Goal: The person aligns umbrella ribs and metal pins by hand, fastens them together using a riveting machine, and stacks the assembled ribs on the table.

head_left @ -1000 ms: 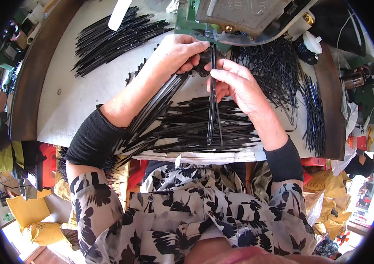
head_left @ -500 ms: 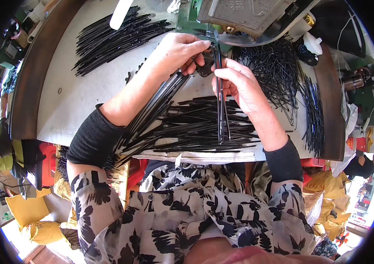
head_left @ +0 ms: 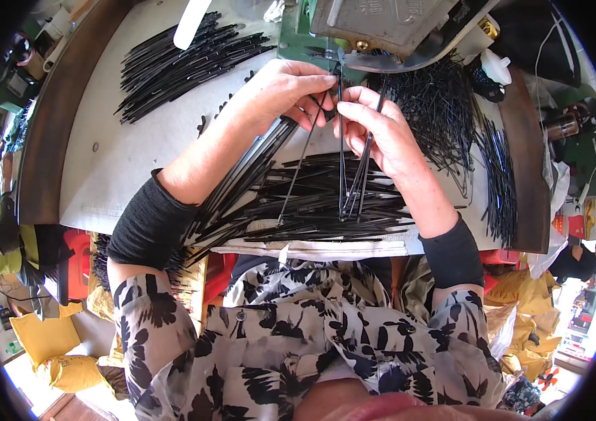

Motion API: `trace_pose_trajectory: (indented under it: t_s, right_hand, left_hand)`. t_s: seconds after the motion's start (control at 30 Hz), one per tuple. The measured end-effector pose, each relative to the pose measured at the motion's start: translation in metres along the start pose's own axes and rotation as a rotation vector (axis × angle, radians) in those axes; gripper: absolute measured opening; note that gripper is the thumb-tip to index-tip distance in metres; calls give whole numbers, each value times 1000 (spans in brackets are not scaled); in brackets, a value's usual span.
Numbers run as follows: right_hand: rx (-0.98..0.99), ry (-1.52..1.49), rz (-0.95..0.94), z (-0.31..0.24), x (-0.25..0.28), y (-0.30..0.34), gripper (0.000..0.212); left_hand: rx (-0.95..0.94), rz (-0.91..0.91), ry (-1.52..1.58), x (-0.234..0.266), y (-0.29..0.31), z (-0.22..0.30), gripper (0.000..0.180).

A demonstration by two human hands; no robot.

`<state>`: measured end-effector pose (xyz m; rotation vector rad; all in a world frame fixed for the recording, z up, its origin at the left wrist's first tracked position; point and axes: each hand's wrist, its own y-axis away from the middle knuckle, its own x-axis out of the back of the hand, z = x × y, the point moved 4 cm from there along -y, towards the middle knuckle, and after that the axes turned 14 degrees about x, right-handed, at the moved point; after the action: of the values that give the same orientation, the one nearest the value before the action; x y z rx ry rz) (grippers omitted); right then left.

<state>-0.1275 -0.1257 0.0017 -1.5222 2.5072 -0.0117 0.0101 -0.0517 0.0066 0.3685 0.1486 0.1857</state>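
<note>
Close to the sewing machine head (head_left: 389, 24), both my hands are raised over the table. My left hand (head_left: 287, 91) pinches the upper end of a narrow black strap (head_left: 341, 168), and a thinner one hangs from it toward the lower left. Fingers closed, my right hand (head_left: 375, 126) grips several more black straps (head_left: 362, 175), whose lower ends dangle over a loose heap of straps (head_left: 312, 200). Another bundle of straps (head_left: 242, 189) lies beneath my left forearm. The machine's needle area is mostly hidden.
More black straps lie in a pile (head_left: 178, 63) at the far left and a row (head_left: 498, 182) at the right. A tangled black mass (head_left: 431, 105) sits beside the machine. Dark wooden edges (head_left: 52, 126) bound the pale table. Yellow sacks (head_left: 45, 344) stand at lower left.
The straps hung close together before; now they are fanned apart. One thin strap has swung out to the lower left. My hands have shifted only slightly.
</note>
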Motion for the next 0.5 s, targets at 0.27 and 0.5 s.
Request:
trace_pose_trajectory:
  t_s: [0.27, 0.5]
  right_hand:
    - [-6, 39, -15, -1, 2, 0, 19]
    - [-21, 36, -6, 0, 4, -3, 20]
  left_hand:
    - [-1, 31, -38, -3, 4, 1, 29]
    - [-57, 46, -89, -3, -1, 0, 32]
